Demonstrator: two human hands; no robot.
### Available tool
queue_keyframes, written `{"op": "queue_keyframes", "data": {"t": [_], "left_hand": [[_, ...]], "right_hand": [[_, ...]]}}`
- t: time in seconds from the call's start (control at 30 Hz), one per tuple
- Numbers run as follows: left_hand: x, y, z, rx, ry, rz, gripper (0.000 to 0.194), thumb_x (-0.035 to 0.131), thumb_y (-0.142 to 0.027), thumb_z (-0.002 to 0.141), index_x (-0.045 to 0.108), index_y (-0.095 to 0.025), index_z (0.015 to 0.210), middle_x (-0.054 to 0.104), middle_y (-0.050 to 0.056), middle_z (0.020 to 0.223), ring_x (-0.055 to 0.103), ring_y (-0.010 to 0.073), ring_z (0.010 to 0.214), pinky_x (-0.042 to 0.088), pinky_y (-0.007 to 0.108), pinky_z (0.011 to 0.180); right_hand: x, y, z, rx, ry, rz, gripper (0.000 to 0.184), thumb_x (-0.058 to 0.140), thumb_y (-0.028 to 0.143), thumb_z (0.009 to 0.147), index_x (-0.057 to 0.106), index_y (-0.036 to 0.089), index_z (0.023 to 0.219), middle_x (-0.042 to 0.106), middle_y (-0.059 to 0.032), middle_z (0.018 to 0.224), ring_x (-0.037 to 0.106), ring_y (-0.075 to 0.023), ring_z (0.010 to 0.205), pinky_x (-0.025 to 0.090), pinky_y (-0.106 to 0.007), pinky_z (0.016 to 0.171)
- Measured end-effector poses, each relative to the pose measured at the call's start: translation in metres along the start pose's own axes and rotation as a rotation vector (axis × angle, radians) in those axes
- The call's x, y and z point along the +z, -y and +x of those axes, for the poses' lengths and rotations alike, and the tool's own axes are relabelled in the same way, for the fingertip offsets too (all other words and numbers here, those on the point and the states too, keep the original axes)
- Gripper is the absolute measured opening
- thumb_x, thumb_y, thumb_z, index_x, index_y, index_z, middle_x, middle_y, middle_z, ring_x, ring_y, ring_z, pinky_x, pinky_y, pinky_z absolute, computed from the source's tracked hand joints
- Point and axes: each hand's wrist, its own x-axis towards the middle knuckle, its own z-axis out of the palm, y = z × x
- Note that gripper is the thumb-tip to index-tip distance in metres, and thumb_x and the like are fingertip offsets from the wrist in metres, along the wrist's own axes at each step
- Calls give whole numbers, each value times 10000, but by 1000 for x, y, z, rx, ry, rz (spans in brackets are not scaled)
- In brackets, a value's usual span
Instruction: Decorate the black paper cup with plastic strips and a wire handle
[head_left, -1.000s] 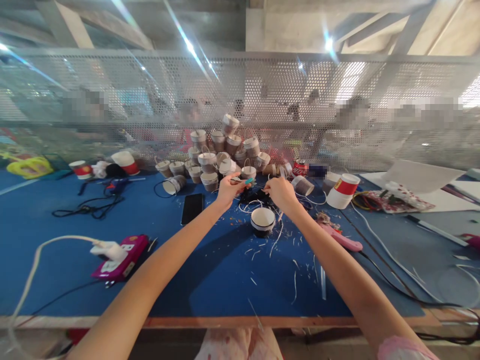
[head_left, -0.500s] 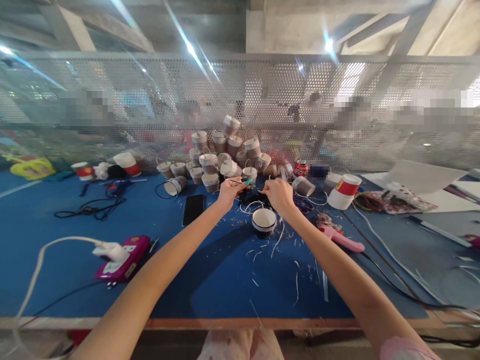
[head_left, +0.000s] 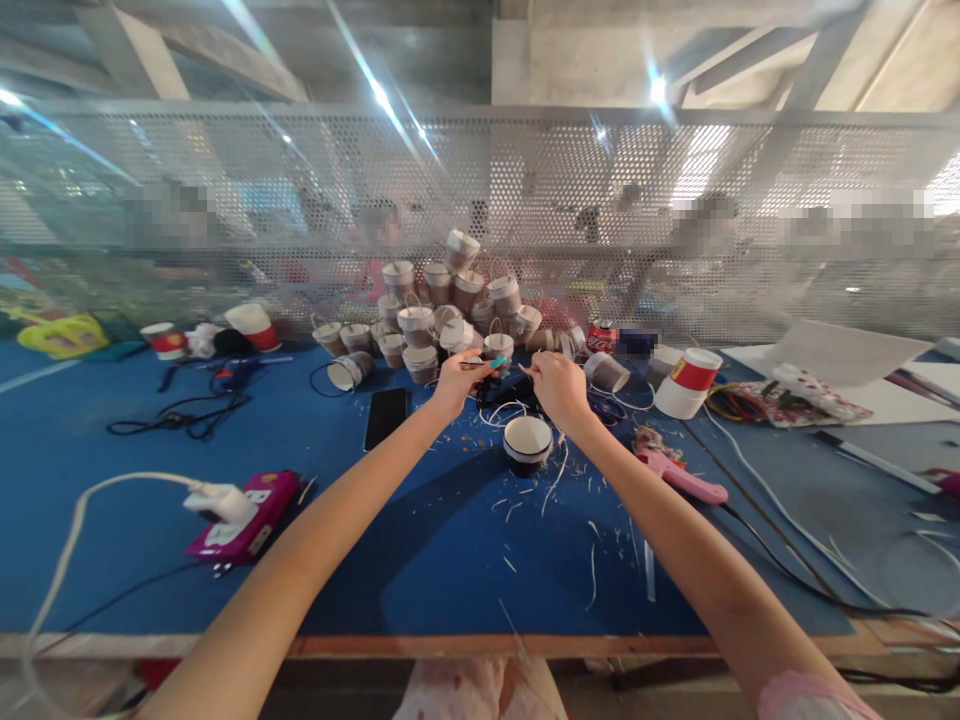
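My left hand (head_left: 452, 385) is closed in a pinch on a thin dark stick-like thing with a teal end (head_left: 496, 362); its exact kind cannot be made out. Facing it across a small gap is my right hand (head_left: 559, 388), fingers pressed together, with what they hold too small to name. Both hands are above a tangle of black and white cord (head_left: 504, 412). Just in front stands a small bucket-like cup (head_left: 527, 445), white inside with a dark lower wall. Behind my hands rises a pile of small grey-brown buckets (head_left: 417, 322) with white rims, some with loop handles.
A black phone (head_left: 386, 420) and a purple power strip (head_left: 244, 525) lie left. At right are a pink glue gun (head_left: 684, 478), red-and-white paper cups (head_left: 688, 382) and a red can (head_left: 600, 337). White scraps (head_left: 592, 575) litter the blue tabletop. A perforated screen (head_left: 540, 170) stands behind.
Both hands stay nearly in place. The right fingers have shifted slightly, and the camera view has moved a little. The cup and the pile have not moved.
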Motion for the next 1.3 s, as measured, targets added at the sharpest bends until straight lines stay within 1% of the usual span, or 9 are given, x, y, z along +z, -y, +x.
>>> {"op": "queue_keyframes", "data": {"t": [0.23,0.4,0.5,0.67,0.8,0.87,1.0,1.13,1.3], "left_hand": [[3,0,-2,3,103,-76,483,764,-158,638,546,-68,1060,676,16,612,627,116,563,459,209,530],[3,-1,-3,4,157,35,381,760,-200,639,581,-101,960,701,37,712,601,100,523,453,218,515],[3,-5,-5,7,197,78,384,768,-207,624,577,-118,945,696,17,694,624,111,544,457,215,525],[2,-15,-6,12,322,158,347,765,-235,633,594,-120,911,683,7,644,631,110,532,409,185,478],[3,-20,-7,51,338,237,320,757,-208,645,606,-109,909,667,4,583,619,101,517,382,176,465],[3,-21,-8,68,339,278,265,746,-219,659,624,-107,866,679,23,603,619,103,522,370,177,455],[0,-18,-6,80,381,299,177,732,-238,662,642,-113,749,709,72,699,626,117,524,435,207,487],[-6,-16,-1,63,485,281,246,781,-270,581,662,-117,733,696,57,642,582,113,429,473,238,464],[-14,-11,5,42,620,379,282,816,-300,517,695,-130,706,694,48,622,600,133,456,506,259,506]], "right_hand": [[2,1,-2,-9,-100,-3,249,411,71,848,616,158,735,631,-77,757,522,-179,756,291,-276,589],[3,-3,-1,-6,-204,16,257,410,62,838,588,169,686,604,-59,703,497,-173,710,286,-272,583],[3,-5,0,2,-255,26,268,401,58,841,584,171,682,604,-58,699,499,-173,713,290,-268,586],[1,-7,2,28,-287,29,245,421,80,843,584,165,682,609,-67,712,502,-172,718,298,-262,592],[-1,-10,4,28,-322,37,252,408,83,839,579,170,675,597,-58,690,489,-170,702,303,-262,599],[-2,-12,5,43,-338,36,253,406,86,837,574,173,669,588,-54,679,480,-169,690,304,-263,599],[-9,-14,6,78,-341,33,246,401,87,828,565,175,666,589,-63,691,477,-175,689,303,-268,595],[-14,-16,7,93,-344,39,227,403,74,799,555,183,670,586,-67,699,480,-188,706,311,-275,612],[-16,-19,8,98,-378,41,230,396,74,795,535,194,657,570,-59,677,478,-191,706,328,-277,643]]}}
